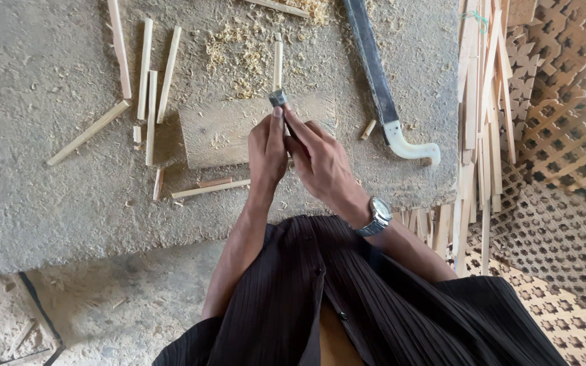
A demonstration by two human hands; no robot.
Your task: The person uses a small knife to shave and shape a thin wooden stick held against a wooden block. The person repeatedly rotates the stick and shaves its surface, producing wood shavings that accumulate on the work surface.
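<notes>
Both my hands meet over a flat wooden block (222,132) on a grey concrete slab (49,196). My left hand (266,152) and my right hand (320,163) together grip a small dark tool (279,99) whose metal tip points away from me. A thin wooden stick (277,62) extends from just past that tip. My right wrist carries a silver watch (376,217). How the stick and the tool join is hidden by my fingers.
Several cut wooden sticks (150,81) lie left of the block, with shavings (239,54) behind it. A long dark blade with a white hooked handle (381,88) lies to the right. Bundled strips (479,102) and woven lattice panels (564,169) fill the right side.
</notes>
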